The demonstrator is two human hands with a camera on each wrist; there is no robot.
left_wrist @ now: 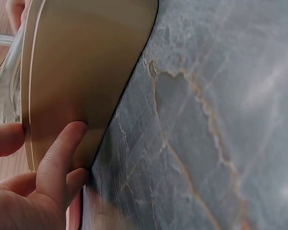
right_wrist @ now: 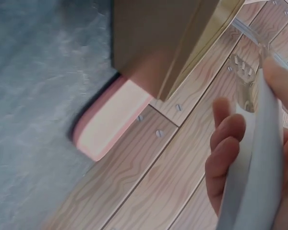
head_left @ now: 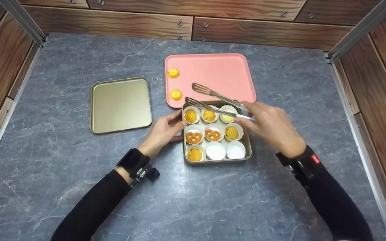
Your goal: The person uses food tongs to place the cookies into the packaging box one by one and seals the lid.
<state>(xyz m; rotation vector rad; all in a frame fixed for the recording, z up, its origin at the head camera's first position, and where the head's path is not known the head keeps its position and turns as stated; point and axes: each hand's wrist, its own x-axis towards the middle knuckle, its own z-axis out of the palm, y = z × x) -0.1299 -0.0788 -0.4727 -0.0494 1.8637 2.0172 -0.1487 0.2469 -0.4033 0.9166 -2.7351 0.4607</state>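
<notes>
A square tin [head_left: 217, 161] holds several white paper cups with piped yellow cookies, pretzels [head_left: 193, 137] and round cookies; two cups [head_left: 215, 151] at the front look empty. My left hand [head_left: 162, 133] holds the tin's left side, its fingertips against the outer wall [left_wrist: 81, 62] in the left wrist view. My right hand [head_left: 273, 127] grips metal tongs [head_left: 223, 97], their two slotted tips apart above the tin's back left and the pink tray's edge, nothing between them. In the right wrist view my right hand [right_wrist: 230, 139] curls round the tongs' handles [right_wrist: 259, 167].
Behind the tin lies a pink tray [head_left: 213, 72] with two yellow piped cookies [head_left: 173, 73] along its left side. A flat square gold lid [head_left: 121, 105] rests on the grey marbled table to the left. Wood-patterned panels [head_left: 112, 19] border the table.
</notes>
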